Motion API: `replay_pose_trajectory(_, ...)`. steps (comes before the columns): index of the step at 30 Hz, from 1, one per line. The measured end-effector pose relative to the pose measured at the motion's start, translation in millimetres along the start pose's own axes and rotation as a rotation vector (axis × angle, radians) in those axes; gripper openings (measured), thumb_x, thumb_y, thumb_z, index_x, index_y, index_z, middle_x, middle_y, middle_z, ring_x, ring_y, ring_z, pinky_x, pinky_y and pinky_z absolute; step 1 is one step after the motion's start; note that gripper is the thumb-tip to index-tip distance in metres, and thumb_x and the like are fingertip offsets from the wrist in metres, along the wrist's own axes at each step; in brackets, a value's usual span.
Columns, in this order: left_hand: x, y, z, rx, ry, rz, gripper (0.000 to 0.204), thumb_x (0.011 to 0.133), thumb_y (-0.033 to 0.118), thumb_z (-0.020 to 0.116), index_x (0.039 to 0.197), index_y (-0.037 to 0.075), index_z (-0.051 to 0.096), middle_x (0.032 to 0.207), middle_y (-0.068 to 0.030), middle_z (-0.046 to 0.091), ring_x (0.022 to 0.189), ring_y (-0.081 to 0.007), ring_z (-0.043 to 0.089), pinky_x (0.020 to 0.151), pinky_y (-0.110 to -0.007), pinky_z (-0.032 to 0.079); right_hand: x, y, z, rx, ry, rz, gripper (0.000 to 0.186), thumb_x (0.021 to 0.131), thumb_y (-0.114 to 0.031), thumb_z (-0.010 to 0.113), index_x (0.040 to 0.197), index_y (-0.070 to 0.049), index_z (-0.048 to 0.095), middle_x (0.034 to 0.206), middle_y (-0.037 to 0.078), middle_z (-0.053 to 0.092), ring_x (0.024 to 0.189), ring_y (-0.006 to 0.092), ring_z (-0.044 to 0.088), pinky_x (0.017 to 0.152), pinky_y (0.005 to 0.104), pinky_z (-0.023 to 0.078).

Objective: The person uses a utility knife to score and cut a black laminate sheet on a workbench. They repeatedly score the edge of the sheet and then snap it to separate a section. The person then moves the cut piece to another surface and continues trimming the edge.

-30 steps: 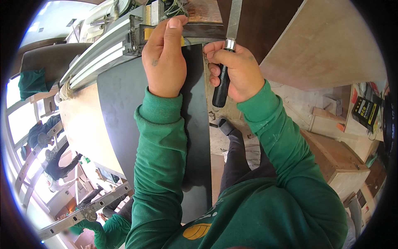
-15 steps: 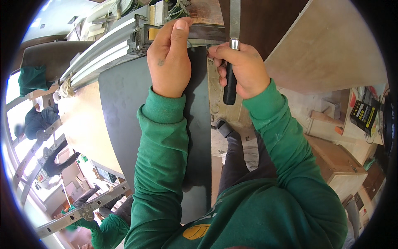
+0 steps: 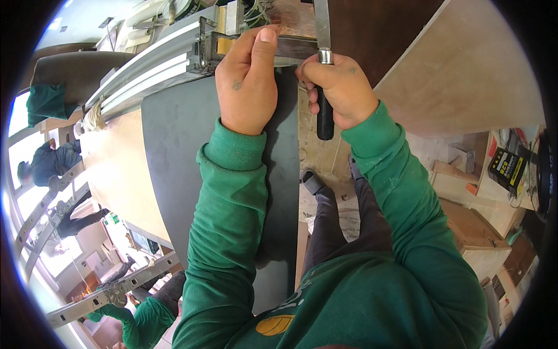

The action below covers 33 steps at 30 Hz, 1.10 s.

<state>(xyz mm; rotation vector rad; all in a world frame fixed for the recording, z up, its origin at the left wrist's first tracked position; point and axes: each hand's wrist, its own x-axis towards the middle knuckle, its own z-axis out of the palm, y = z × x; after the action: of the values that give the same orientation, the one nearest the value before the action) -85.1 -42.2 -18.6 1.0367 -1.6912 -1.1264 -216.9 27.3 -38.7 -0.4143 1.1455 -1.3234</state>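
A dark grey sheet (image 3: 180, 128) lies over a pale board in front of me. My left hand (image 3: 249, 87) is over its far part, thumb laid against curled fingers; what those fingers hold, if anything, is hidden beneath the hand. To its right, my right hand (image 3: 340, 87) is closed around the black handle (image 3: 325, 119) of a flat metal file, just beyond the sheet's right edge. The file's blade (image 3: 322, 26) points away from me and leaves the picture at the top.
Aluminium rails (image 3: 157, 67) stand beyond the sheet. A large pale panel (image 3: 465, 70) leans at the far right, above a wooden box (image 3: 474, 227) and a black-and-yellow package (image 3: 507, 168). A metal ladder (image 3: 116, 296) and other people (image 3: 152, 317) are at left.
Both hands appear slightly further right in the picture. The file has shifted a little away from me, still in my right hand.
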Motion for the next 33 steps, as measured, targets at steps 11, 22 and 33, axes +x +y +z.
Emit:
replay_pose_trajectory(11, -2.0, 3.4, -0.1, 0.001, -0.029, -0.034, 0.039, 0.105, 0.029, 0.049, 0.114, -0.005, 0.067, 0.111, -0.0117, 0.068, 0.105, -0.0200, 0.061, 0.096, -0.032, 0.045, -8.9, -0.1, -11.8, 0.010, 0.036, 0.031, 0.009, 0.081, -0.008, 0.066, 0.084, -0.002, 0.060, 0.073, 0.003, 0.058, 0.054, 0.0116, 0.053, 0.043, 0.0281, 0.044)
replay_pose_trajectory(22, 0.8, -1.3, 0.0, -0.011, 0.004, 0.039, 0.033, 0.102, 0.030, 0.056, 0.101, -0.002, 0.067, 0.071, 0.0033, 0.053, 0.065, -0.0061, 0.043, 0.058, -0.023, 0.038, -22.7, 2.0, 0.9, -0.273, 0.089, -0.131, 0.013, 0.086, -0.009, 0.069, 0.091, 0.002, 0.067, 0.072, 0.003, 0.060, 0.055, 0.0083, 0.053, 0.046, 0.0248, 0.045)
replay_pose_trajectory(33, -0.6, 4.2, -0.5, 0.025, -0.034, -0.013, 0.037, 0.104, 0.027, 0.050, 0.114, -0.004, 0.067, 0.109, -0.0106, 0.069, 0.104, -0.0191, 0.062, 0.094, -0.030, 0.046, -5.9, 0.8, -3.3, -0.041, 0.001, -0.034, 0.013, 0.082, -0.011, 0.071, 0.086, -0.001, 0.063, 0.070, 0.003, 0.059, 0.052, 0.0100, 0.053, 0.044, 0.0258, 0.044)
